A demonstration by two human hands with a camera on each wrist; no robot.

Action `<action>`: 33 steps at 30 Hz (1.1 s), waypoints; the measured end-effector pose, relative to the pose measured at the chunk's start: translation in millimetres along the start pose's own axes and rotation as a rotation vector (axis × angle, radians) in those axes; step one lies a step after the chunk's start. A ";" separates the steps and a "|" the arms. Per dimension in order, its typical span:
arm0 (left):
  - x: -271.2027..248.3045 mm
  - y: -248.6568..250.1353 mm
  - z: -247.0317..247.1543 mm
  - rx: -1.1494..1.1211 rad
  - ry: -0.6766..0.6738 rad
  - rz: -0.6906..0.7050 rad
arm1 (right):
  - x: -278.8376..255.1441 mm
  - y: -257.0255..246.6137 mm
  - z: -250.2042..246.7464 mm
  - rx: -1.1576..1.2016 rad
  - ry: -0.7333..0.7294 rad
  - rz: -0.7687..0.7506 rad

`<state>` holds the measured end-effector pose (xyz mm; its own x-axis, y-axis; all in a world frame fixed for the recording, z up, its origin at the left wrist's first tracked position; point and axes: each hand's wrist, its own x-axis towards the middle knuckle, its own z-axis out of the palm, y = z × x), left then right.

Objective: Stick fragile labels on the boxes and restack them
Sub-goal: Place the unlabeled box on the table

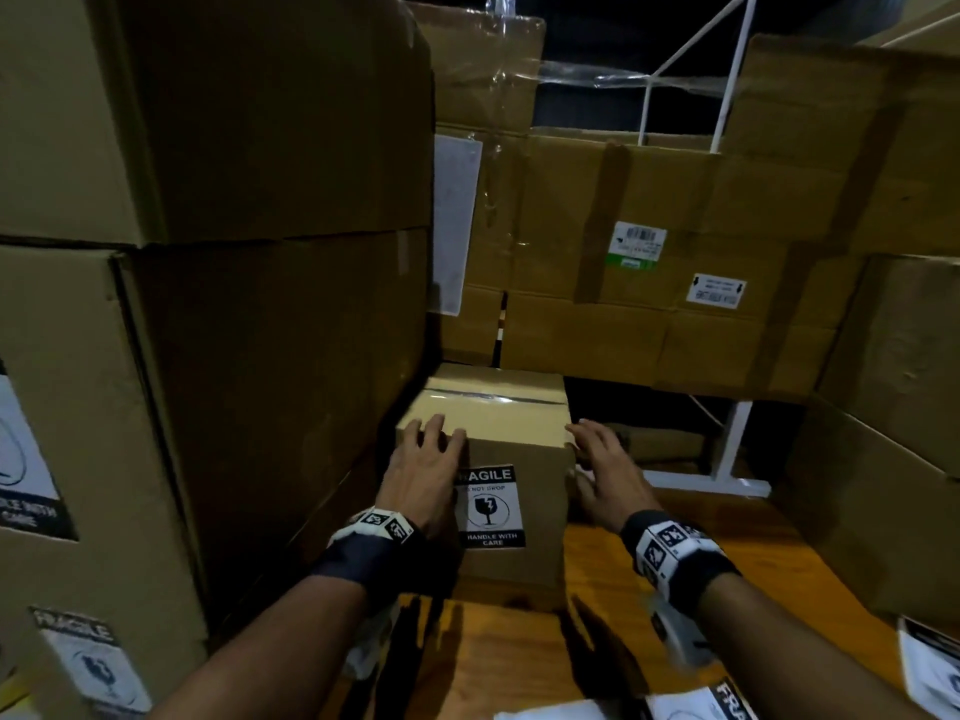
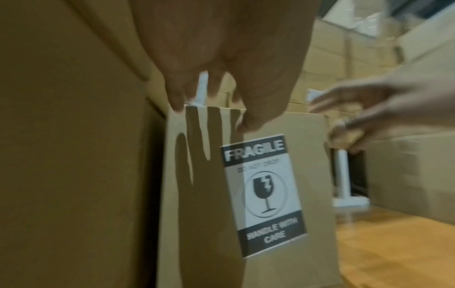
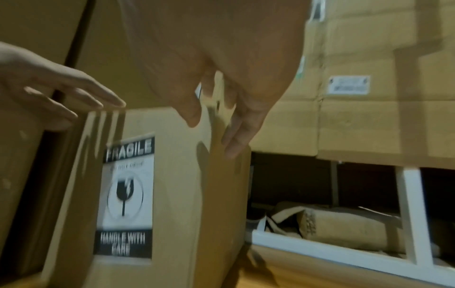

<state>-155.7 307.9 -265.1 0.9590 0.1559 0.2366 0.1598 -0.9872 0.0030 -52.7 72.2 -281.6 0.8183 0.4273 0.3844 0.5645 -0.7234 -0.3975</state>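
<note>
Both hands, left [image 1: 423,472] and right [image 1: 605,472], spread-fingered, flank a box [image 1: 511,433] labelled "FRAGILE, HANDLE WITH CARE" [image 1: 491,506].

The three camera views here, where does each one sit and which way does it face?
Head view: worn on the head, looking forward and down at the small box on the wooden surface; both forearms and hands show.
Left wrist view: looks along the left hand at the fragile label; the right hand shows too.
Right wrist view: looks along the right hand at the box's right corner; the left hand shows too.
All three share the box and its label.
</note>
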 end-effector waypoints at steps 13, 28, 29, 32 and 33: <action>-7.9 170.4 -27.4 -0.159 0.163 0.480 | -71.0 54.8 -140.5 -0.061 0.348 0.054; 49.2 441.2 -126.8 -0.201 0.301 0.601 | -148.0 239.9 -356.5 -0.290 0.521 0.225; 57.5 463.4 -132.6 -0.199 0.311 0.590 | -148.4 253.8 -367.5 -0.292 0.512 0.227; 85.9 515.9 -143.4 -0.191 0.331 0.538 | -145.2 286.5 -392.7 -0.302 0.486 0.225; 95.4 530.2 -146.2 -0.194 0.339 0.518 | -142.9 295.9 -400.3 -0.308 0.471 0.224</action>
<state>-13.7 -205.7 -98.9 0.7683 -0.3304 0.5482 -0.3794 -0.9249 -0.0257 -46.0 -419.9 -120.6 0.7380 0.0119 0.6747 0.2694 -0.9219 -0.2784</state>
